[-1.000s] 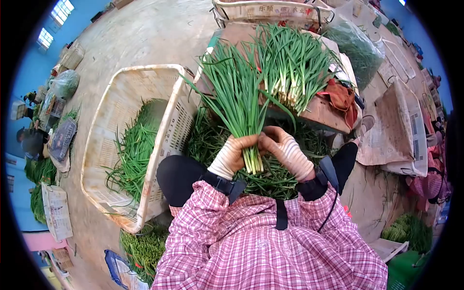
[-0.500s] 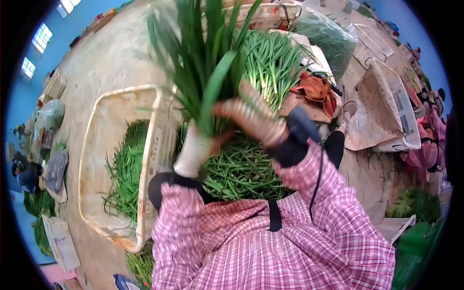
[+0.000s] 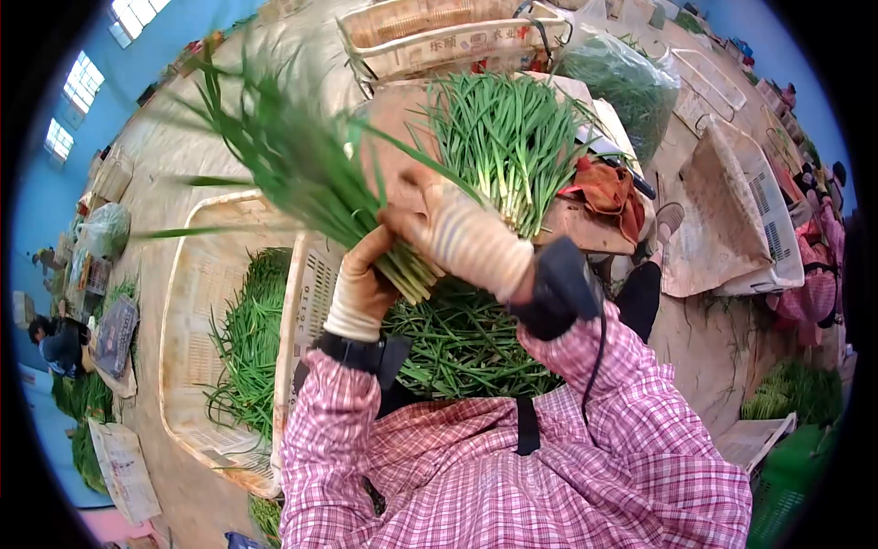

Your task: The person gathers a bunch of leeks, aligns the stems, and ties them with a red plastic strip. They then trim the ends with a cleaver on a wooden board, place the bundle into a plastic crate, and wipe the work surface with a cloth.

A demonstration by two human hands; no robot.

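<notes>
A bunch of long green leafy stalks (image 3: 315, 183) slants to the upper left, its leaf tips blurred and its pale cut ends at the lower right. My left hand (image 3: 361, 284), in a whitish glove with bare fingertips, is wrapped round the lower stalks. My right hand (image 3: 457, 229), in a striped glove, touches the bunch from the right, its fingertips closed around a leaf or stalk there. Beyond it a pile of green stalks with pale ends (image 3: 508, 137) lies on a board (image 3: 393, 151). Loose greens (image 3: 466, 343) lie below my hands.
A white crate (image 3: 174, 339) at left holds greens (image 3: 251, 339). Another crate (image 3: 448, 44) stands behind the board. A red-brown cloth (image 3: 611, 197) and a plastic bag of greens (image 3: 622, 87) are at right, near a lined crate (image 3: 732, 210). People (image 3: 809, 274) sit farther off.
The bunch has tipped from nearly upright toward the upper left, baring its cut ends. My left hand has turned and is clearer now. The far crate and board show more.
</notes>
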